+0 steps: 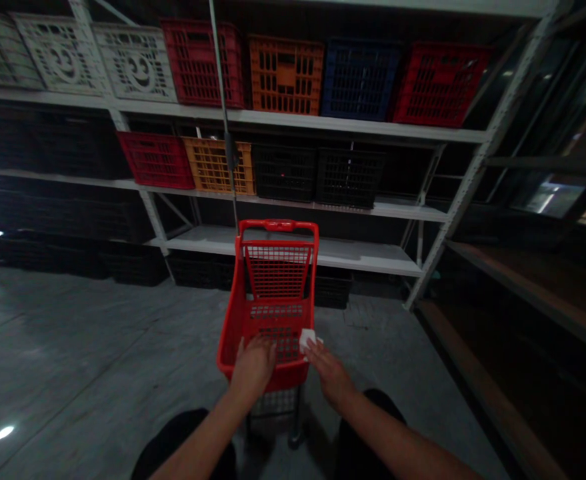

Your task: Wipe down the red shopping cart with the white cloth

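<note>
Red cart [277, 280], long axis pointing forward, handle end toward the shelf [207, 239], stood between the hands. Left hand [253, 365] lay open, palm down, on its near rim. Right hand [330, 377], fingers half open, touched a white packet [307, 340]; hold unclear.

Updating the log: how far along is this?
Done: the red shopping cart stands before the steel shelving. In hand: the right hand touches a white packet at the cart's edge; the left hand lies over the near rim. Left: the plastic crates sit shelved.
</note>
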{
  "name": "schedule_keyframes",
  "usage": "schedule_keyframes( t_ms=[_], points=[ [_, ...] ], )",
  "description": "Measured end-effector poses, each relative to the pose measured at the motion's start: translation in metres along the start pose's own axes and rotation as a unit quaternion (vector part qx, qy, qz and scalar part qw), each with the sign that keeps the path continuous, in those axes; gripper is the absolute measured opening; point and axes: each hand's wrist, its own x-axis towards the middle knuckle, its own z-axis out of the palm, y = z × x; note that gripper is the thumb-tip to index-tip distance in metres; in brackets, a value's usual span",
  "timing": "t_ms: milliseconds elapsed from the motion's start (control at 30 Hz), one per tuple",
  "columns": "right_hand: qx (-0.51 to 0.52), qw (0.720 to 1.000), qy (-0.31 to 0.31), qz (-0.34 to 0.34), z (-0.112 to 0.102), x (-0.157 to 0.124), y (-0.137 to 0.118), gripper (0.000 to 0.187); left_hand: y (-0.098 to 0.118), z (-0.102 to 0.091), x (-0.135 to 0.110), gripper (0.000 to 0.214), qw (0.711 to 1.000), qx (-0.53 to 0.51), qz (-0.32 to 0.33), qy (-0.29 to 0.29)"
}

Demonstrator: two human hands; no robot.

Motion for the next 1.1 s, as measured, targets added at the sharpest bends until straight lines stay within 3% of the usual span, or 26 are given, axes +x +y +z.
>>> schedule_keyframes(
  t_ms=[100, 200, 300, 367, 500, 567, 633, 733, 833, 900, 1000, 1100],
  points=[
    [-0.01, 0.997, -0.028, -0.074, -0.001, -0.008, -0.015, 0.049, 0.022, 0.009, -0.019, 0.047, 0.997, 0.064, 0.027, 0.017],
    [-0.016, 0.991, -0.059, -0.119, -0.009, 0.013, 0.0, 0.05, 0.019, 0.011, -0.024, 0.05, 0.993, 0.095, 0.062, 0.022],
    [-0.034, 0.996, -0.018, -0.086, -0.009, 0.046, 0.028, 0.05, 0.007, 0.011, -0.021, 0.049, 0.991, 0.105, 0.084, 0.013],
    [-0.042, 0.998, 0.02, -0.041, -0.002, 0.058, 0.033, 0.051, 0.001, 0.012, -0.019, 0.048, 0.99, 0.111, 0.085, 0.013],
    [-0.017, 0.998, -0.001, -0.053, 0.014, 0.041, -0.008, 0.051, -0.002, 0.013, -0.017, 0.046, 0.989, 0.115, 0.09, 0.01],
    [-0.009, 0.996, -0.036, -0.08, 0.015, 0.025, -0.034, 0.051, -0.002, 0.013, -0.016, 0.045, 0.988, 0.117, 0.098, -0.001],
    [-0.009, 0.993, -0.059, -0.098, 0.01, 0.018, -0.043, 0.05, -0.004, 0.013, -0.015, 0.045, 0.988, 0.114, 0.107, -0.01],
    [-0.018, 0.992, -0.051, -0.115, -0.001, 0.03, -0.02, 0.047, -0.005, 0.013, -0.014, 0.047, 0.988, 0.102, 0.113, -0.018],
    [-0.036, 0.995, 0.0, -0.094, -0.004, 0.051, 0.011, 0.046, -0.008, 0.012, -0.014, 0.049, 0.989, 0.099, 0.111, -0.019],
    [-0.04, 0.997, 0.018, -0.07, -0.001, 0.056, 0.014, 0.047, -0.011, 0.011, -0.015, 0.048, 0.989, 0.098, 0.112, -0.02],
    [-0.022, 0.997, -0.01, -0.07, 0.005, 0.046, -0.012, 0.047, -0.019, 0.008, -0.016, 0.046, 0.989, 0.084, 0.121, -0.019],
    [0.008, 0.99, -0.059, -0.128, 0.009, 0.033, -0.04, 0.046, -0.032, 0.003, -0.019, 0.044, 0.988, 0.062, 0.138, -0.022]
  ],
)
